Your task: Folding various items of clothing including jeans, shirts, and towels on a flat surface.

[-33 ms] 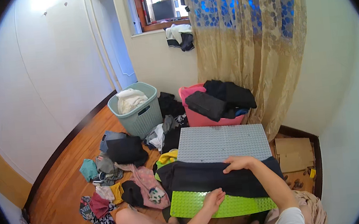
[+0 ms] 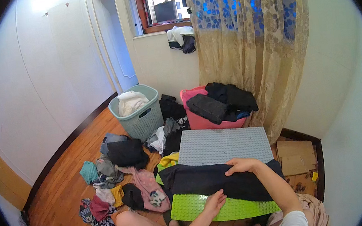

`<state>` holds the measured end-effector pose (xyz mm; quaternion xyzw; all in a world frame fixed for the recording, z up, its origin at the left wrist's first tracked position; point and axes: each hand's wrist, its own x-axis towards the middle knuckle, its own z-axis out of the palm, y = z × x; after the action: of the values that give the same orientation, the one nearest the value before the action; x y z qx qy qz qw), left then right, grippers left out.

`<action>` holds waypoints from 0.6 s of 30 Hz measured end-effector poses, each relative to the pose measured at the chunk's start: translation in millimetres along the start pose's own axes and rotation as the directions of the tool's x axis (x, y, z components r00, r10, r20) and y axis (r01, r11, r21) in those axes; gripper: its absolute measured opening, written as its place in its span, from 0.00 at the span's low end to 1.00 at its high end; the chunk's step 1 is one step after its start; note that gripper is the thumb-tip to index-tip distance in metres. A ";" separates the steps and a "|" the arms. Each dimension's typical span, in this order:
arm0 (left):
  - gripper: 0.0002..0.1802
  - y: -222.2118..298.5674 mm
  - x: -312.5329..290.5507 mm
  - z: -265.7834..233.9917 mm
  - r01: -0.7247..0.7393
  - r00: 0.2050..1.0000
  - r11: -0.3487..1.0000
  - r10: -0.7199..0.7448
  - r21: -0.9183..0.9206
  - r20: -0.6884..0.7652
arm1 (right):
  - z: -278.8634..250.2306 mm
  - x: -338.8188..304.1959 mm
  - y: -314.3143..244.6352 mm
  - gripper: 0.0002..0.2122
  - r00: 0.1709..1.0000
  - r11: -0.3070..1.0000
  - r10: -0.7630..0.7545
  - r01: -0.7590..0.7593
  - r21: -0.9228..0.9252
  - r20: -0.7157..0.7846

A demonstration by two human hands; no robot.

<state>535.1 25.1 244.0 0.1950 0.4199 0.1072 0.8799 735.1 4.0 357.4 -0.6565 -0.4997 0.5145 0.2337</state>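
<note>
A long black garment (image 2: 196, 179), folded into a strip, lies across a low table with a grey studded top (image 2: 223, 146) and a lime-green studded panel (image 2: 238, 210) at its near side. What kind of garment it is, I cannot make out for certain. My right hand (image 2: 243, 165) grips its far edge, thumb and fingers closed on the cloth. At the near edge, above the green panel, my left hand (image 2: 215, 203) is half curled, with thumb and fingertips pinching the cloth. The garment's right end passes behind my right forearm.
Loose clothes, including a pink garment (image 2: 149, 185) and a folded black one (image 2: 128, 153), cover the floor at left. Behind stand a pale green basket (image 2: 140, 123) with white cloth and a pink basket (image 2: 199, 121) heaped with dark clothes. Flattened cardboard (image 2: 296, 156) lies at right.
</note>
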 end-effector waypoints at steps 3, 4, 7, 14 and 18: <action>0.16 6.7 -5.2 6.5 -0.075 0.986 0.996 0.081 -0.045 0.149 | -1.4 -49.4 -34.8 0.17 0.994 0.971 -0.035 0.058 0.230 -0.103; 0.17 10.6 -11.4 8.1 -0.125 0.961 0.988 0.144 -0.092 0.236 | -0.5 -71.3 -56.6 0.18 0.994 0.914 -0.052 0.088 0.396 -0.101; 0.15 27.7 -62.2 49.1 -0.164 0.859 0.978 0.207 -0.130 0.469 | 2.4 -119.6 -86.5 0.19 0.978 0.795 -0.087 0.182 0.578 -0.189; 0.21 106.9 -172.3 110.7 -0.625 0.546 0.777 0.505 -0.077 0.669 | 4.7 -194.9 -146.5 0.20 0.671 0.454 -0.324 0.729 0.512 -0.667; 0.19 176.3 -229.6 146.6 -0.865 0.449 0.481 0.613 0.144 0.650 | -15.2 -192.6 -163.7 0.19 0.578 0.237 -0.496 0.808 0.539 -0.649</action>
<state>501.7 65.9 564.2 0.5849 0.0454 0.3340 0.7377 686.5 -101.4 582.4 -0.2758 -0.3910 0.4046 0.7793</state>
